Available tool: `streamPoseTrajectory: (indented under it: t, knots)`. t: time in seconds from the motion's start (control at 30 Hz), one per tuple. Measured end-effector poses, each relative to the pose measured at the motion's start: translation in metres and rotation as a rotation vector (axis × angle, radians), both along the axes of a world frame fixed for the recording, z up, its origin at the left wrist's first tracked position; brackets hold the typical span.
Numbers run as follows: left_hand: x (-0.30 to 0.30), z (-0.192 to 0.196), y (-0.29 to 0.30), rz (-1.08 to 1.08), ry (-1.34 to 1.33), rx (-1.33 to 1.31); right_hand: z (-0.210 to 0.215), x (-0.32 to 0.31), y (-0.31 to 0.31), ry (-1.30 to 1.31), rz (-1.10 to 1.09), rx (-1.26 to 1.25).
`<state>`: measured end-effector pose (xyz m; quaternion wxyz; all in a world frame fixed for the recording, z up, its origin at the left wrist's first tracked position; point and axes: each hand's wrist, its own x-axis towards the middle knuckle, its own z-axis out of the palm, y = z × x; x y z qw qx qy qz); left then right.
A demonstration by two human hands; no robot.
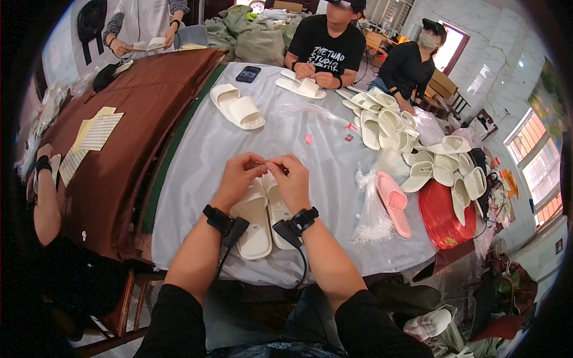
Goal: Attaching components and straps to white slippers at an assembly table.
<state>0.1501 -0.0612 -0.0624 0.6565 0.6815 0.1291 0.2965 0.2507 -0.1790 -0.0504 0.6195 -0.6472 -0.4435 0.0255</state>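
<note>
A pair of cream slide slippers lies soles down in front of me, the left slipper (252,224) beside the right slipper (277,210). Over their toe ends, my left hand (240,174) and my right hand (290,181) meet fingertip to fingertip. Each thumb is pressed to its fingers in a pinch. Whatever is between them is too small to make out. The hands hide the slippers' straps. Both wrists wear black bands with cables. Farther off lies another cream pair (237,107).
Cream slippers (388,122) are heaped at the right, near a pink slipper (393,203), a bundle of clear plastic strands (376,221) and a red roll (444,212). A phone (248,74) lies at the back. Co-workers handle slippers across the table and at the left, by a brown-covered table (137,107).
</note>
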Motion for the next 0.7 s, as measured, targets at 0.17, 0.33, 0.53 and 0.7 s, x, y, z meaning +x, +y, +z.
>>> streamPoseTrajectory:
  t: [0.17,0.33,0.53,0.7]
  knots:
    - [0.0005,0.0000,0.0009,-0.021,-0.044,-0.029,-0.0018,-0.0012,0.0025,0.134,0.005,0.046]
    - [-0.0002,-0.0005,0.0015,-0.026,-0.037,-0.004,0.0012,0.0003,-0.0001,0.096,0.028,-0.018]
    - [0.0027,-0.0050,0.0015,-0.024,-0.054,0.010,-0.0055,0.0038,0.0017,0.040,0.012,-0.048]
    - [0.0010,-0.0018,-0.0002,-0.003,-0.014,0.061,-0.0018,-0.0027,0.0017,0.089,0.037,-0.051]
